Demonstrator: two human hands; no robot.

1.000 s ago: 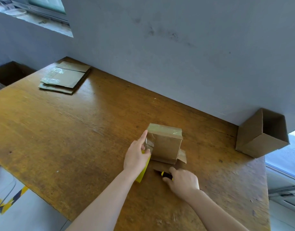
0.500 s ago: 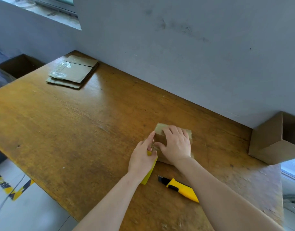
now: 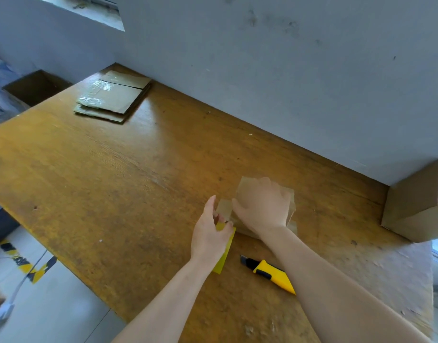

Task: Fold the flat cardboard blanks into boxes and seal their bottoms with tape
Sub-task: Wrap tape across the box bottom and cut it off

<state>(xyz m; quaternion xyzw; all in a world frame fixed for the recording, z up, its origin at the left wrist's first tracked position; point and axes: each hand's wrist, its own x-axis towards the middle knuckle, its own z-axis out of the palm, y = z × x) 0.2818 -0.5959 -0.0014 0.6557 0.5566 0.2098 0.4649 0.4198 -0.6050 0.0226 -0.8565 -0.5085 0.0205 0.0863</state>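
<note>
Table (image 3: 113,181): box (image 3: 246,188) upright, flaps (image 3: 292,225) down, right hand (image 3: 262,206) atop.

table (image 3: 113,194): orange-brown, streaky grain | box (image 3: 245,189) mid-table: plain tan | slab (image 3: 224,256) toward table's near edge: solid yellow | knife (image 3: 270,272) there too: yellow, black tip | wall (image 3: 287,82) behind table: smudged grey-blue

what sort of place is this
Likely a small packing station: a worn wooden worktable against a bare wall, a stack of flat cardboard blanks and a yellow utility knife.

Brown box (image 3: 291,206) upright mid-table, flat blanks (image 3: 111,97) stacked
</note>
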